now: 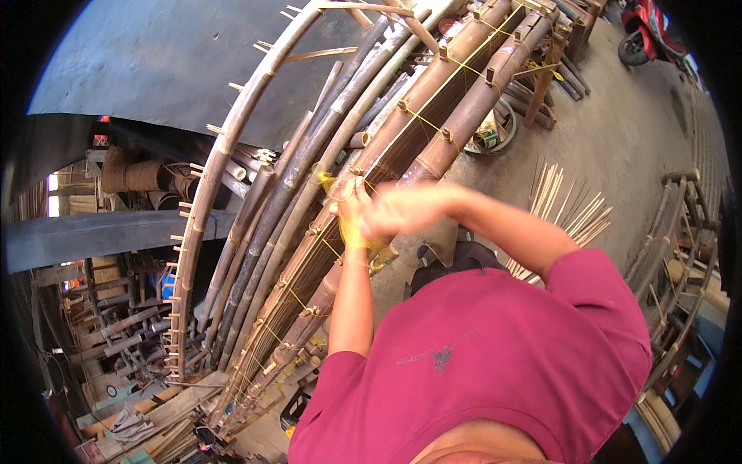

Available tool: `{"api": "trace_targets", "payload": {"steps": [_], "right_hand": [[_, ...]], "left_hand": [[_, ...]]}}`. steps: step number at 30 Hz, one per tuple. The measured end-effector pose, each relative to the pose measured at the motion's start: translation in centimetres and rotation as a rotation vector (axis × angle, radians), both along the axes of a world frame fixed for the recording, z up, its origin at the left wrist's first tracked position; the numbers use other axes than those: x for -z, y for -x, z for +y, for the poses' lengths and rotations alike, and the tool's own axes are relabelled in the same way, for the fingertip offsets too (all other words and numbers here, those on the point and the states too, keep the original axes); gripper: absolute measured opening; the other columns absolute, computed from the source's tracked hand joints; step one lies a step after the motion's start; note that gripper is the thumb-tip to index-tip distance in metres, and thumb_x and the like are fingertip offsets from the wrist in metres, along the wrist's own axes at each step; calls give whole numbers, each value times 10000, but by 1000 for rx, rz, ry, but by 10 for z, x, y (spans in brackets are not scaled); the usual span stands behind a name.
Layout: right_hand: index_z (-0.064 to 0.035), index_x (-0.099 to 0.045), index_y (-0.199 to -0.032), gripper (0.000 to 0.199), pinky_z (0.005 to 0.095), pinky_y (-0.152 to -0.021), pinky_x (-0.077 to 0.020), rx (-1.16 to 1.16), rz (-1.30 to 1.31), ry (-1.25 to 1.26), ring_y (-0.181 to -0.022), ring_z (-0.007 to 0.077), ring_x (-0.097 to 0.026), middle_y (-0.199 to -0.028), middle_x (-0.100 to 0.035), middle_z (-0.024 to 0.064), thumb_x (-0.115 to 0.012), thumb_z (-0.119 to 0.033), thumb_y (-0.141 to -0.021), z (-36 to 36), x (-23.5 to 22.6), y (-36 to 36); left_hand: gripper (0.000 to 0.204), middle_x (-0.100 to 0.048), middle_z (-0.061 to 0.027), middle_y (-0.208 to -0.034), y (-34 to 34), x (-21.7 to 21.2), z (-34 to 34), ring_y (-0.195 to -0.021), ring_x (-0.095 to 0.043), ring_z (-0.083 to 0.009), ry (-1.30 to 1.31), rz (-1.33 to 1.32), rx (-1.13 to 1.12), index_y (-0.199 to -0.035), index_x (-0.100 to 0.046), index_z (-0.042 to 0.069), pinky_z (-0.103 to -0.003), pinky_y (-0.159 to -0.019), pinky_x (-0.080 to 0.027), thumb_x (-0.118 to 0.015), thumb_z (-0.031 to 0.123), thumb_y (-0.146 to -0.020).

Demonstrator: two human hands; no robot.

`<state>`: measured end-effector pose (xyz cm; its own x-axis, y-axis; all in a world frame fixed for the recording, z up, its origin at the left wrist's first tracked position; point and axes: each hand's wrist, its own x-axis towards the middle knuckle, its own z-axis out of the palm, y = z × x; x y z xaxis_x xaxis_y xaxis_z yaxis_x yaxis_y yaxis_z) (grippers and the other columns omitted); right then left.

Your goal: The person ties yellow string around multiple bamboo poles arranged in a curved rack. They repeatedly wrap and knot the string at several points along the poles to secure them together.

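Two thick brown bamboo poles (433, 89) run diagonally before me, with thin bamboo strips (417, 143) laid lengthwise between them. Yellow string (423, 121) crosses from pole to pole, wound on short wooden pegs (447, 135). My left hand (353, 203) is at the left pole beside a peg, its fingers closed together around what seems to be the string. Loose yellow twine (353, 230) hangs in a blurred tangle by my left wrist. Close against it, my right hand (394, 210) is smeared by motion, so its fingers and anything in them cannot be made out.
A curved bamboo piece with many pegs (232, 124) arches at the left, beside several long poles (309, 147). A bundle of thin sticks (564, 205) stands by my right arm. Beyond are a round basin (498, 131) and a red motorbike (657, 31).
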<state>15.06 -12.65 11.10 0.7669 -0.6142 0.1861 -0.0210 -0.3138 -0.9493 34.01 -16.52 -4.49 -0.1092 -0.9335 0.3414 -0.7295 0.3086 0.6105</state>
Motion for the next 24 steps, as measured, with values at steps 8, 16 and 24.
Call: {"api": "trace_targets", "payload": {"steps": [8,16,24], "right_hand": [[-16,-651,-664,385,499,-663,-497,249,362,26,-665,407,-622,-660,-624,201,-538,-319,-872,76,128,-13],[-107,-557,-1228,458,455,-983,-411,180,689,179,-1140,347,-548,-1180,-591,189,-632,-218,-790,104,113,-64],[-108,-609,-1129,278,322,-831,-477,306,-1101,-1464,-859,113,-606,-945,-652,-11,-570,-323,-956,145,173,-156]], "left_hand": [[234,-682,-80,-817,30,-91,-46,-737,-625,-119,-210,493,112,-951,-674,-22,-282,-684,-491,-497,124,-1002],[334,-690,-228,-920,-8,-10,-119,-916,-667,-396,-388,-104,18,-1031,-692,48,-459,-822,-504,-511,310,-932],[326,-683,-223,-1065,-172,-63,8,-1049,-638,-394,-486,-331,71,-1061,-664,5,-455,-911,-477,-560,282,-922]]}}
